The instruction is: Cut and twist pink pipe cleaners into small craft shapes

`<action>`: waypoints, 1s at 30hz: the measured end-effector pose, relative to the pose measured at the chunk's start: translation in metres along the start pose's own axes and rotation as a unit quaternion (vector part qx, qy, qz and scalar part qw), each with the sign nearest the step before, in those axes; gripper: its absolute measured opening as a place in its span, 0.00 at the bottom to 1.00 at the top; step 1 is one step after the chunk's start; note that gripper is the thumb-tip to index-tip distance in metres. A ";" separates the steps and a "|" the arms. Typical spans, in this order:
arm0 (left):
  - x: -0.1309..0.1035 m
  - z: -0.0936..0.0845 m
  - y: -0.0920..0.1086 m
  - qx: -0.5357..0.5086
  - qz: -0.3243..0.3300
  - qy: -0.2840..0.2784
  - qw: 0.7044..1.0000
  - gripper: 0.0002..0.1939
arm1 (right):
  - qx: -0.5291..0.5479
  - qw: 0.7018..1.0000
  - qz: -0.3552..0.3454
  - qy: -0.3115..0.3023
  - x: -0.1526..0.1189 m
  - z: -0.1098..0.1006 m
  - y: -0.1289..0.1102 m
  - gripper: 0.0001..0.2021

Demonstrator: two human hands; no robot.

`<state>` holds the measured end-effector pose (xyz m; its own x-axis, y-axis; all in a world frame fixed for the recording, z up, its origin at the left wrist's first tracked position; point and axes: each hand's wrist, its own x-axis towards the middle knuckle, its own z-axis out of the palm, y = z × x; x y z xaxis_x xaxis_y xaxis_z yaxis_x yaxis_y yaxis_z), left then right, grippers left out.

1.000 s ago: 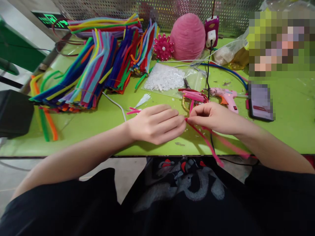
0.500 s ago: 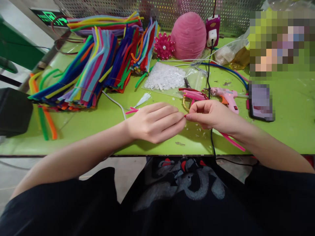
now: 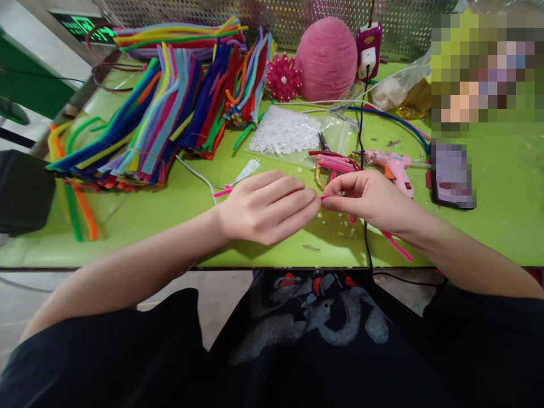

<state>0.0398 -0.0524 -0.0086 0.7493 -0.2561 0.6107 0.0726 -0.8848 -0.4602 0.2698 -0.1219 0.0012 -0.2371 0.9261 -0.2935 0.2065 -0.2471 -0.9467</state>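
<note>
A pink pipe cleaner [image 3: 322, 198] shows as a short stretch between my two hands. My left hand [image 3: 272, 208] is closed, back upward, with its fingers together and their tips hidden. My right hand [image 3: 357, 194] pinches the pipe cleaner between thumb and forefinger. A small curled pink end [image 3: 352, 218] peeks out beneath that hand, and a longer pink length [image 3: 397, 246] slants out under the wrist. Beyond the left wrist a pink piece [image 3: 223, 191] pokes out beside a white tassel [image 3: 249, 169]. Just behind the right fingers lie cut pink pieces [image 3: 338, 163].
Bundles of coloured pipe cleaners [image 3: 161, 113] fill the back left. Behind my hands are a bag of white beads [image 3: 284, 130], a pink flower [image 3: 283, 77] and a pink dome [image 3: 327, 59]. A pink glue gun [image 3: 397, 170], phone [image 3: 453, 173] and black cable [image 3: 361, 124] lie rightward.
The pink length under my right wrist has shifted left, and a curled pink end now shows below the right fingers. The pink piece beyond my left wrist reaches slightly further left. Both hands barely moved.
</note>
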 end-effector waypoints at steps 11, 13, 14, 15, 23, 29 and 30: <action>-0.004 0.009 0.006 -0.007 -0.083 0.019 0.996 0.05 | -0.102 0.993 -0.039 0.054 -0.006 0.004 0.003 0.17; -0.004 0.010 0.008 -0.018 -0.118 0.018 0.993 0.06 | -0.116 0.989 -0.057 0.068 -0.008 0.006 0.002 0.17; -0.004 0.011 0.008 -0.030 -0.138 0.024 0.990 0.05 | -0.122 0.987 -0.067 0.075 -0.009 0.007 0.002 0.16; -0.003 0.012 0.009 -0.048 -0.157 0.033 0.986 0.05 | -0.126 0.986 -0.075 0.081 -0.010 0.007 0.001 0.16; 0.013 0.004 0.018 -0.295 -0.391 0.026 0.871 0.05 | -0.249 0.899 -0.320 0.166 -0.013 0.013 0.003 0.04; 0.029 -0.013 0.020 -0.485 -0.599 -0.048 0.636 0.05 | -0.376 0.747 -0.505 0.212 -0.010 0.013 0.014 0.05; 0.030 -0.014 0.019 -0.511 -0.613 -0.054 0.600 0.05 | -0.405 0.720 -0.519 0.218 -0.010 0.012 0.015 0.05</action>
<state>0.0548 -0.0822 0.0100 0.5871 0.8094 0.0149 0.2131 -0.1722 0.9617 0.2638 -0.1386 -0.0112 -0.3786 0.5376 0.7534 0.6613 0.7267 -0.1863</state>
